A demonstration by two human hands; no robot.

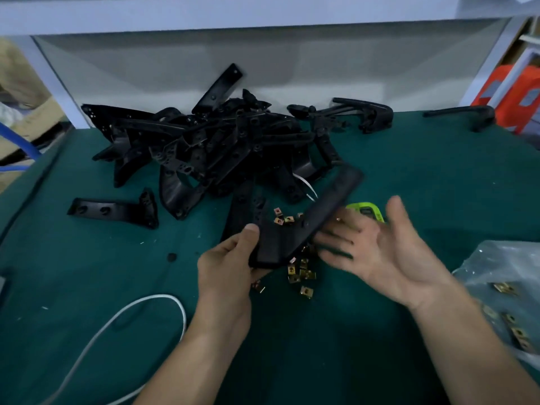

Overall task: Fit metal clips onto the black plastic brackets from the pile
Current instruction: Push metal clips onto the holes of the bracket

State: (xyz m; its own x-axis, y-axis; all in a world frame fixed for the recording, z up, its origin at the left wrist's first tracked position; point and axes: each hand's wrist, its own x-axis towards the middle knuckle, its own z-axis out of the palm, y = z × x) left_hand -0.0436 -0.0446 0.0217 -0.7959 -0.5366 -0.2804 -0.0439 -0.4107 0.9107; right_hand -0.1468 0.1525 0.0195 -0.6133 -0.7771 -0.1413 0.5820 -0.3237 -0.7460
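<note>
Left hand grips the lower end of a black L-shaped bracket at frame centre, thumb on top, fingers clenched beneath. Right hand open, palm up, fingers spread just beside the bracket's long arm (contact unclear, motion blur). Metal clips scattered on the green table below, some hidden by the bracket. Bracket pile upper centre. Green object half behind the right fingers. Clear bag of clips cut off at right edge.

Dark green felt-like table cover; matte black plastic brackets piled on it. Small brass-gold metal clips, w/ a lime-green gadget nearby. Thin white cable, orange box.
</note>
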